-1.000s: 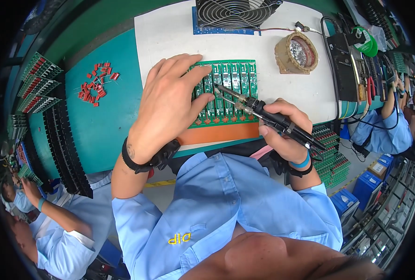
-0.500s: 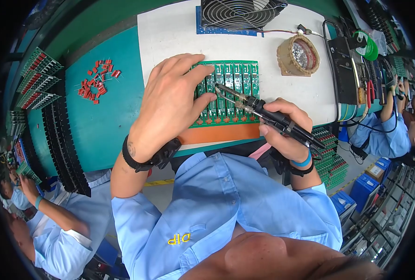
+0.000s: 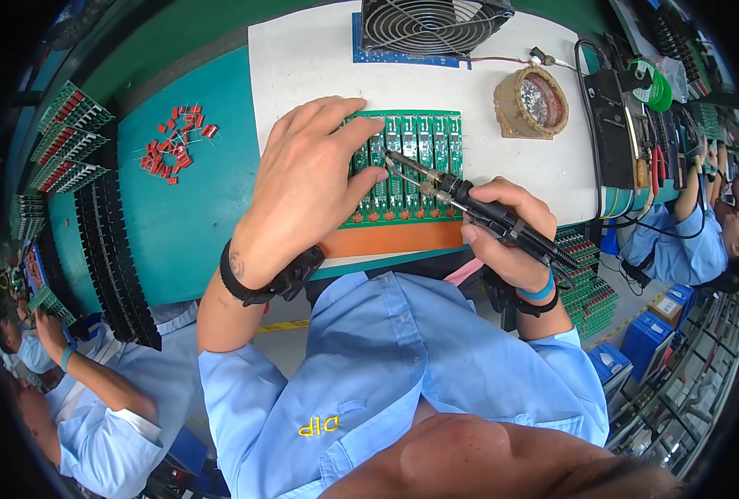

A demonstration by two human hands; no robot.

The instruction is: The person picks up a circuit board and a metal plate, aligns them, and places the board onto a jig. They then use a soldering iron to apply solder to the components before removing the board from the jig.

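Note:
A green panel of several narrow circuit boards [image 3: 424,150] lies on the white sheet in front of me, with an orange strip [image 3: 394,239] along its near edge. My left hand [image 3: 299,170] lies over the panel's left end, thumb and index finger bent onto the boards, holding it; the palm hides that end. In my closed right hand [image 3: 515,259] is a black soldering iron [image 3: 500,218] with a thin curved feed tube beside its shaft. Its tip points left and down at the boards, close to my left thumb and index finger; I cannot tell whether it touches.
Loose red components [image 3: 177,150] lie on the green mat at left, beside black slotted rails [image 3: 112,249] and stacked boards [image 3: 72,129]. A fan [image 3: 432,27] and a round tan pot [image 3: 532,103] stand beyond the panel. Hand tools [image 3: 659,170] line the right side. Other people sit on both sides.
The view has shifted very slightly. Both hands, the iron and the panel keep practically the same places relative to one another.

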